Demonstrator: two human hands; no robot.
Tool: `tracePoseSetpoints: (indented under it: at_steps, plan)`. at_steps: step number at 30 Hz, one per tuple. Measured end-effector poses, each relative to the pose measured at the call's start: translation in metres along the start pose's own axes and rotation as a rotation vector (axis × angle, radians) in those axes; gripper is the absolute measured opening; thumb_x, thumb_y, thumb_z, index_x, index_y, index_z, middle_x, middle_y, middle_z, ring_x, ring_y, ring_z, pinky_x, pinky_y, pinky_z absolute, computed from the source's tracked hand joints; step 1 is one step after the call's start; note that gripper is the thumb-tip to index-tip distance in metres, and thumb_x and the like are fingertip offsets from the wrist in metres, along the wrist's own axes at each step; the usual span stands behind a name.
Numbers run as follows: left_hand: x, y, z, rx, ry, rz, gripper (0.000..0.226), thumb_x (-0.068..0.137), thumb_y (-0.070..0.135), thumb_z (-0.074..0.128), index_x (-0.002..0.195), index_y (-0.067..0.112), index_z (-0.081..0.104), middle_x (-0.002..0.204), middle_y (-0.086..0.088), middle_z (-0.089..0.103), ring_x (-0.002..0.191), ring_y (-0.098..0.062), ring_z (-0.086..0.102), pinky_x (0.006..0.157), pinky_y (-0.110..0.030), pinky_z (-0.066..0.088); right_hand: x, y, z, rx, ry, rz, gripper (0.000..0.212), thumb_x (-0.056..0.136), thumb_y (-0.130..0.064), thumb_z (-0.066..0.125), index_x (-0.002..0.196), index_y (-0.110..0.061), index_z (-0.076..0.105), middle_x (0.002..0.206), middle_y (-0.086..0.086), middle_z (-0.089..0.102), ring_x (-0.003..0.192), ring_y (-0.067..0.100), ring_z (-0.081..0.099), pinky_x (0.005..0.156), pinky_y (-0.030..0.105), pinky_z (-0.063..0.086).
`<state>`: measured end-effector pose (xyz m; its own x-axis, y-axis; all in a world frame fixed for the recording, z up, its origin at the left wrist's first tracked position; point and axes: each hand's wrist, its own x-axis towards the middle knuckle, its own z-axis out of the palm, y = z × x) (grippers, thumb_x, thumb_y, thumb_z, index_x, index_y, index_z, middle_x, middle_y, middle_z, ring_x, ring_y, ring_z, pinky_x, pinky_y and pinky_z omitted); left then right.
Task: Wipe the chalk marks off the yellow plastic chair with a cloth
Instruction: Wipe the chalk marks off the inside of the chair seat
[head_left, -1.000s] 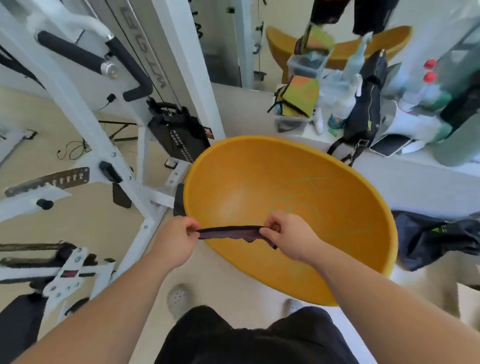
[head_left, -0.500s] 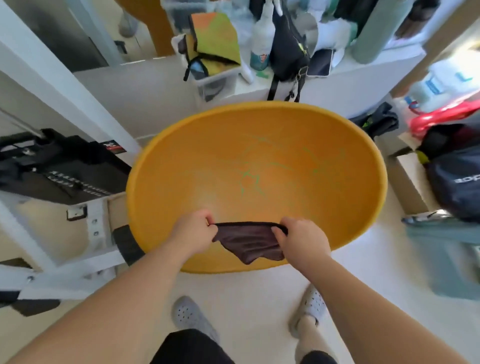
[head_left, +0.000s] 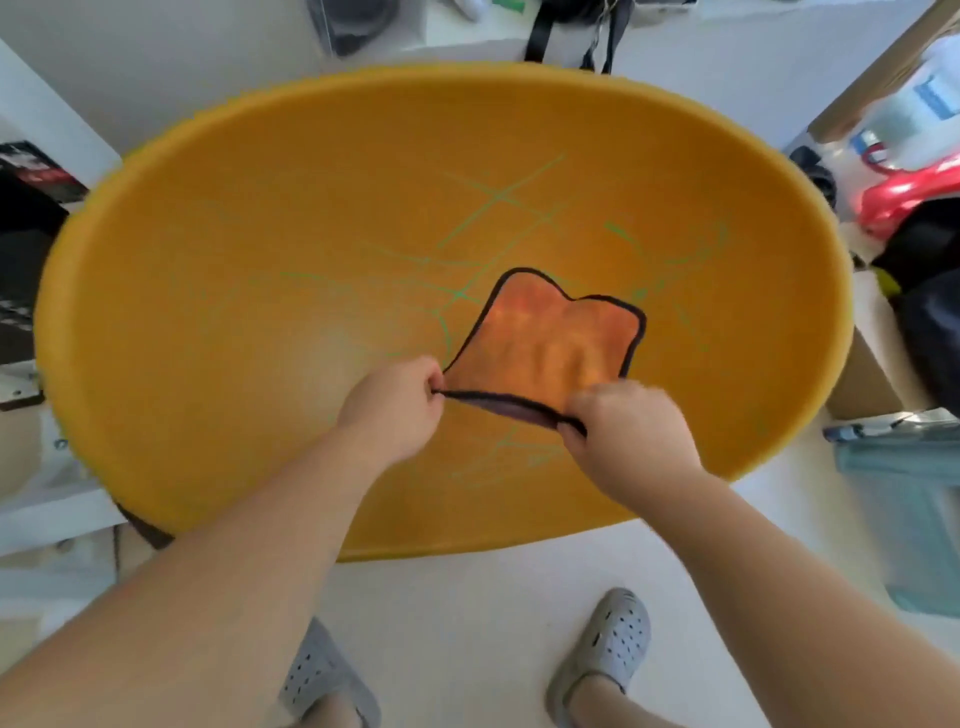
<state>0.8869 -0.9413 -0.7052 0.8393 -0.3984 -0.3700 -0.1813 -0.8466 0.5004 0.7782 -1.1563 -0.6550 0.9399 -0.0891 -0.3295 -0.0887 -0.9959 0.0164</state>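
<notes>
Right, both hands are on the cloth (head_left: 545, 343). The left hand (head_left: 395, 405) pinches its near-left corner, fingers curled tight. The right hand (head_left: 628, 436), a touch blurred, pinches the near-right corner, and the near hem runs stretched between them. The cloth shows orange with a black border, fanned out away from the person over the seat of the chair (head_left: 208, 364), just right of centre. Green chalk lines (head_left: 498, 197) criss-cross the yellow shell, some meeting the cloth's edge, others bare beyond it and just below the right hand. The chair fills the view like a wide bowl, near rim over the pale floor (head_left: 467, 613). Two grey clogs (head_left: 608, 644) stand below, apart.
</notes>
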Motion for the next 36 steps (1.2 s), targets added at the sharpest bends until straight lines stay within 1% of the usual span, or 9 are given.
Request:
tracePoseSetpoints:
  at_steps: [4,6,11,15,20,23,26,30,36]
  plan:
    - [-0.008,-0.048,0.069,0.036,0.145,-0.045,0.013,0.091,0.036,0.064,0.094,0.024,0.059,0.080,0.002,0.061,0.077,-0.026,0.059,0.065,-0.036,0.048,-0.005,-0.015,0.101,0.017,-0.318,0.062,0.063,0.093,-0.079,0.031,0.078,-0.024,0.059,0.077,-0.005,0.057,0.077,0.022,0.057,0.066,0.035,0.038]
    - [-0.010,-0.072,0.094,0.105,0.209,0.039,0.015,0.089,0.033,0.068,0.094,0.020,0.063,0.083,0.000,0.062,0.079,-0.029,0.060,0.068,-0.039,0.051,0.006,-0.023,0.133,0.037,-0.209,0.050,0.066,0.093,-0.078,0.020,0.081,-0.025,0.057,0.085,-0.005,0.054,0.088,0.022,0.057,0.070,0.035,0.038]
    - [0.007,-0.097,0.132,0.456,0.173,0.141,0.027,0.094,0.045,0.052,0.099,0.021,0.065,0.093,-0.004,0.059,0.094,-0.030,0.060,0.078,-0.040,0.050,0.059,-0.044,0.194,0.140,-0.019,0.014,0.073,0.096,-0.071,0.014,0.135,-0.027,0.057,0.127,0.001,0.055,0.121,0.029,0.051,0.103,0.043,0.043]
    - [0.014,-0.109,0.134,0.672,0.159,0.127,0.035,0.094,0.050,0.047,0.112,0.023,0.061,0.106,-0.005,0.057,0.110,-0.029,0.056,0.090,-0.043,0.051,0.073,-0.055,0.238,0.159,0.010,0.018,0.075,0.099,-0.070,0.024,0.161,-0.027,0.023,0.169,0.000,0.015,0.157,0.031,0.007,0.125,0.057,0.011]
    - [0.010,-0.107,0.126,0.691,0.064,0.118,0.046,0.093,0.058,0.047,0.126,0.028,0.056,0.118,-0.002,0.052,0.120,-0.027,0.048,0.098,-0.044,0.048,0.068,-0.063,0.250,0.214,0.031,-0.033,0.075,0.101,-0.066,0.022,0.164,-0.026,0.011,0.172,-0.007,-0.006,0.158,0.022,-0.012,0.126,0.054,-0.004]
    - [-0.001,-0.108,0.121,0.600,-0.023,0.153,0.054,0.092,0.067,0.038,0.128,0.031,0.056,0.119,0.005,0.056,0.120,-0.021,0.048,0.099,-0.040,0.046,0.057,-0.060,0.242,0.307,-0.163,-0.138,0.077,0.100,-0.069,0.020,0.164,-0.028,0.007,0.170,-0.013,-0.010,0.156,0.014,-0.017,0.126,0.048,-0.010]
    - [0.000,-0.115,0.112,0.605,-0.067,0.194,0.059,0.090,0.072,0.035,0.130,0.033,0.055,0.125,0.007,0.056,0.123,-0.019,0.049,0.099,-0.037,0.046,0.043,-0.050,0.254,0.123,-0.245,-0.233,0.085,0.091,-0.081,0.007,0.160,-0.036,-0.015,0.164,-0.018,-0.029,0.151,0.012,-0.031,0.124,0.047,-0.018]
    - [0.002,-0.132,0.106,0.679,-0.111,0.193,0.058,0.089,0.071,0.045,0.134,0.035,0.051,0.126,0.008,0.053,0.124,-0.019,0.048,0.100,-0.038,0.046,0.072,-0.030,0.255,0.103,-0.194,-0.085,0.109,0.067,-0.094,-0.014,0.159,-0.036,-0.018,0.165,-0.016,-0.028,0.152,0.014,-0.030,0.124,0.051,-0.017]
    - [-0.002,-0.145,0.099,0.692,-0.149,0.197,0.067,0.082,0.075,0.054,0.135,0.035,0.049,0.124,0.008,0.051,0.122,-0.020,0.049,0.099,-0.038,0.046,0.113,-0.063,0.250,0.139,-0.162,-0.037,0.129,0.057,-0.104,-0.006,0.161,-0.027,-0.018,0.165,-0.008,-0.031,0.153,0.020,-0.030,0.122,0.059,-0.015]
